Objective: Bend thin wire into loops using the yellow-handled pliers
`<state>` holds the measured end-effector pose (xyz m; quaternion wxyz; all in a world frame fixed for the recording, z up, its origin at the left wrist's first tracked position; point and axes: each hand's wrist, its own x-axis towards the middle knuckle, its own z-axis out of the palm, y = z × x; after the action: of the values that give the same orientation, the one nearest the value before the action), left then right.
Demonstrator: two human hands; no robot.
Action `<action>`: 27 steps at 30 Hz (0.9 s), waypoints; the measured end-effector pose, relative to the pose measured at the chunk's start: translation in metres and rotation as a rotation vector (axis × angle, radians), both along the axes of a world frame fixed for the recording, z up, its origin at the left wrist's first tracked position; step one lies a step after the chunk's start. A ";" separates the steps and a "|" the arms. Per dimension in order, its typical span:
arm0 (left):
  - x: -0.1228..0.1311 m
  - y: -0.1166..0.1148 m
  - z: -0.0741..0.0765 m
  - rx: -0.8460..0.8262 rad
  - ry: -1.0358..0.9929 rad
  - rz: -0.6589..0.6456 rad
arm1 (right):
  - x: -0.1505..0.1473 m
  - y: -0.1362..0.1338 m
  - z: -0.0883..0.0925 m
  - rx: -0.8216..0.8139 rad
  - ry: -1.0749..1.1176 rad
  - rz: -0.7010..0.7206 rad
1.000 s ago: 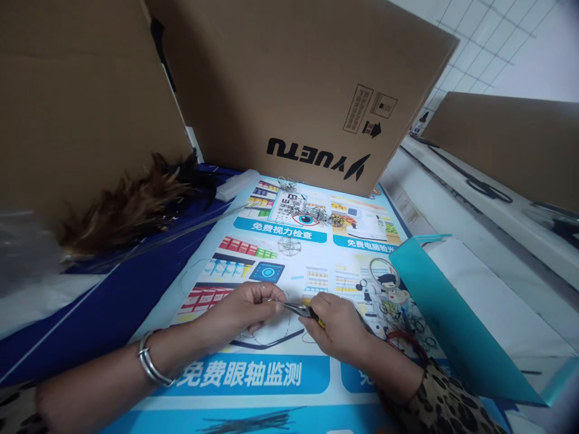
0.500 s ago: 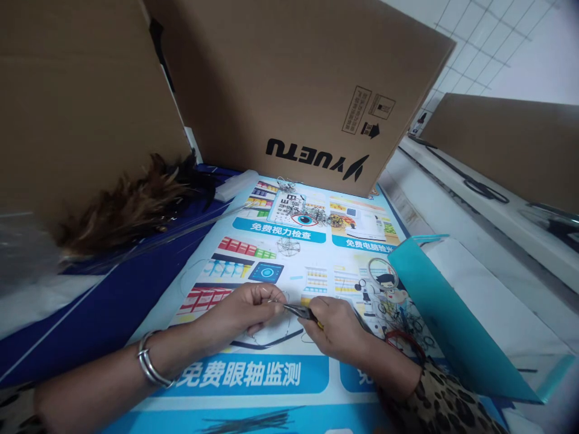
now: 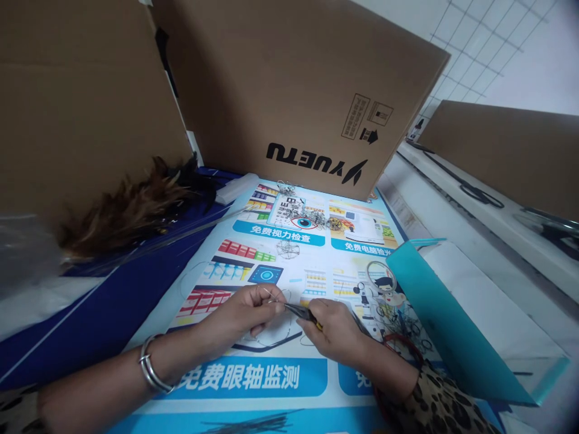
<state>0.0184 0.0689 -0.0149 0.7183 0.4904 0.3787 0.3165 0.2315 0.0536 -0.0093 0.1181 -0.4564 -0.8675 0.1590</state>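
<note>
Both hands sit close together low in the middle of the view, over a printed poster (image 3: 271, 377) that covers the table. The left hand (image 3: 246, 310) has its fingers pinched together on a thin wire (image 3: 271, 296), which loops out around the fingertips and trails down onto the poster below. The right hand (image 3: 337, 331) is wrapped tight around a small pair of pliers (image 3: 301, 311) with a bit of yellow on the handle, and the dark tip points left, meeting the wire right at the left fingertips. Can't really tell if the tip is actually biting the wire or just touching it, it's too small.

There's a silver bangle (image 3: 150, 372) on the left wrist and a leopard print sleeve (image 3: 441, 404) on the right arm.

Further up the poster there's a little wire ball thing (image 3: 288, 248), and beyond that a heap of tangled metal bits (image 3: 316, 216) near the big cardboard box (image 3: 307, 90) marked YUETU, which is upside down. Off to the left lies a bunch of brown feathers (image 3: 131, 208) on the blue cloth. To the right there's a teal folder (image 3: 443, 325), and beside the right wrist a pile of small rings and wire pieces (image 3: 407, 322). A bundle of dark thin sticks (image 3: 253, 422) lies at the bottom edge.
</note>
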 end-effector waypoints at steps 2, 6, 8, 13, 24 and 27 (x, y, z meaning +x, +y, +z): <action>0.000 0.000 0.001 0.009 -0.001 0.017 | 0.000 0.000 0.001 -0.017 0.007 -0.012; -0.001 0.002 -0.002 0.024 0.004 0.047 | -0.002 0.001 0.007 -0.084 0.014 -0.036; -0.001 0.003 -0.004 0.026 0.000 0.054 | -0.002 0.001 0.010 -0.120 0.010 -0.050; -0.002 0.003 -0.008 0.023 -0.010 0.067 | 0.001 0.004 0.010 -0.180 0.051 -0.071; -0.003 0.001 -0.002 0.078 0.096 0.081 | 0.005 0.002 0.008 -0.207 0.118 -0.044; -0.004 0.001 -0.001 0.052 0.084 0.070 | 0.006 0.003 0.009 -0.198 0.117 -0.028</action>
<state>0.0146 0.0699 -0.0161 0.6772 0.5084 0.4169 0.3303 0.2371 0.0561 -0.0006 0.1251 -0.4680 -0.8325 0.2689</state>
